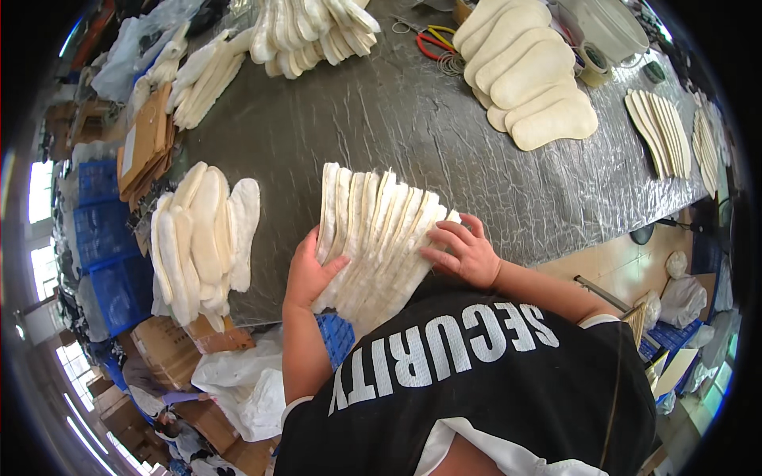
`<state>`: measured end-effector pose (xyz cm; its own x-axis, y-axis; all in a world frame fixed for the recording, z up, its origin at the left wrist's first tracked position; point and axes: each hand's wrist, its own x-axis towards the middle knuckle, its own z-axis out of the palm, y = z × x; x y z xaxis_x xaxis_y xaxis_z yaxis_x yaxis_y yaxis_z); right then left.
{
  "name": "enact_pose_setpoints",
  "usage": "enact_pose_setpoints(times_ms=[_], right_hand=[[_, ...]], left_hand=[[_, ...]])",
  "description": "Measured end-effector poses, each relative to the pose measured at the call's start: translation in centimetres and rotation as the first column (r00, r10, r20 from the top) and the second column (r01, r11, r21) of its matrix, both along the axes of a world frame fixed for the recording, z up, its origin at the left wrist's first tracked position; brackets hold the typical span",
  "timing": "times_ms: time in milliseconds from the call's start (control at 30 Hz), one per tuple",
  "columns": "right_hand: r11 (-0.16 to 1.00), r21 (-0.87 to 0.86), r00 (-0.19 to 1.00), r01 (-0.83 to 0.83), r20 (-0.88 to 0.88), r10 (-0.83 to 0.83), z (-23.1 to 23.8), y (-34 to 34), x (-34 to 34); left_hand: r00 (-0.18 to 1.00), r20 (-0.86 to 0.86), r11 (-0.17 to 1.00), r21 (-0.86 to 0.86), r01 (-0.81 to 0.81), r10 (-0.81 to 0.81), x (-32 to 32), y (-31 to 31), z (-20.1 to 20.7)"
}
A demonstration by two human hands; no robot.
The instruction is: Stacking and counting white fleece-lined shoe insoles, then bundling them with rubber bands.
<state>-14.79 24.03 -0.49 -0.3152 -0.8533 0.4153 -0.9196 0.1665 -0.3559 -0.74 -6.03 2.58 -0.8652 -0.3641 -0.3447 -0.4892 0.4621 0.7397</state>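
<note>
Close to my body at the table's near edge, a stack of cream fleecy insoles (pixel 373 230) stands on its edges, fanned out between my hands. My left hand (pixel 311 270) clasps the stack's left side, thumb over the front. At the right end, my right hand (pixel 464 251) has its fingers curled against the outermost insoles. To the left lies a loose pile of similar insoles (pixel 205 230). Farther off on the right, overlapping flat insoles (pixel 532 75) are spread in a staggered row.
The table has a crinkled dark covering (pixel 317 119). More insole bundles (pixel 309 32) lie at its far side, and a neat row (pixel 660 133) sits far right. Red-and-yellow-handled pliers (pixel 435 44), tape rolls (pixel 594 63) and a clear tub (pixel 607 28) stand beyond. Cardboard (pixel 147 147) lies left.
</note>
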Motion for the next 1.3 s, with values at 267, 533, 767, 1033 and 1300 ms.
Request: enact_pose_setpoints(times_ms=[267, 533, 767, 1033, 1300], right_hand=[[0.997, 0.058, 0.998, -0.054, -0.011, 0.055, 0.8, -1.2, -0.9], [0.953, 0.179, 0.967, -0.246, -0.018, 0.253, 2.9, -3.8, -3.2], [0.815, 0.506, 0.937, -0.281, -0.039, 0.348, 5.5, -6.9, -3.6], [0.759, 0.577, 0.918, -0.303, -0.038, 0.395, 6.1, -8.2, -3.5], [0.643, 0.64, 0.846, -0.421, 0.021, 0.533, 6.7, -10.4, -3.4]], left_hand=[[0.999, -0.031, 0.996, 0.084, -0.029, 0.032, 0.1, 0.0, -0.5], [0.999, -0.013, 0.998, 0.036, -0.044, 0.045, -0.3, 0.5, 0.4], [0.997, -0.069, 0.999, 0.025, -0.024, 0.025, -0.4, 0.6, 0.6], [0.991, -0.13, 0.997, 0.076, -0.019, 0.028, -0.5, 0.7, 0.7], [0.993, -0.116, 0.999, 0.015, -0.028, 0.03, -0.3, 0.8, 0.5]])
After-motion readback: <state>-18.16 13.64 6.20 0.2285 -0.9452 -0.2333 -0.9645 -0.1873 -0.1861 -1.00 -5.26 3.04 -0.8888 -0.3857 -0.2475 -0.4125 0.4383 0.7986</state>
